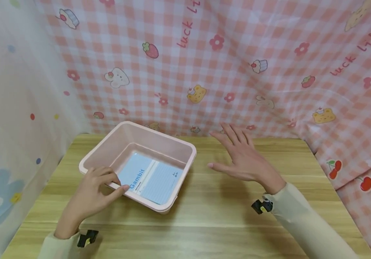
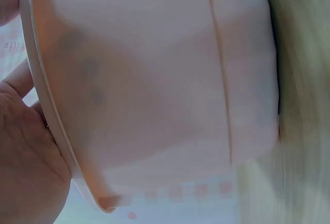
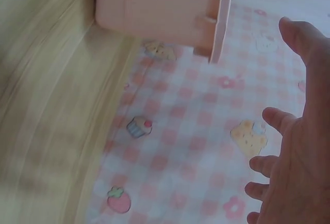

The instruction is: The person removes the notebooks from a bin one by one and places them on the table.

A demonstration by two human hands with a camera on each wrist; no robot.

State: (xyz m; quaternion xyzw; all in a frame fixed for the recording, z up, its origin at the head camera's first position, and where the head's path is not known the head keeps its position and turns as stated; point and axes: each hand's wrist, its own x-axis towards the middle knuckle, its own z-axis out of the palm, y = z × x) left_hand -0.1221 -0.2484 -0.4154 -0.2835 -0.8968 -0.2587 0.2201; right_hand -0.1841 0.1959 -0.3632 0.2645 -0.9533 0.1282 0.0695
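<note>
A pale pink plastic basin [image 1: 161,135] sits on the left part of the table. Flat on its floor lies a light blue notebook [image 1: 164,181] with "Gambit" printed on the cover. My left hand [image 1: 93,192] grips the basin's near-left rim, thumb along the edge and fingers reaching over it. Through the thin wall [image 2: 139,95] in the left wrist view, dark finger shadows show. To the right of the basin, my right hand [image 1: 244,158] hovers above the table with fingers spread and holds nothing. In the right wrist view, this hand [image 3: 301,146] is apart from the basin [image 3: 160,7].
The wood-grain table [image 1: 211,223] ends at a pink checked cloth [image 1: 172,72] hanging along its back and right. A whitish patterned curtain [image 1: 20,90] hangs at the left. Each wrist carries a small black device.
</note>
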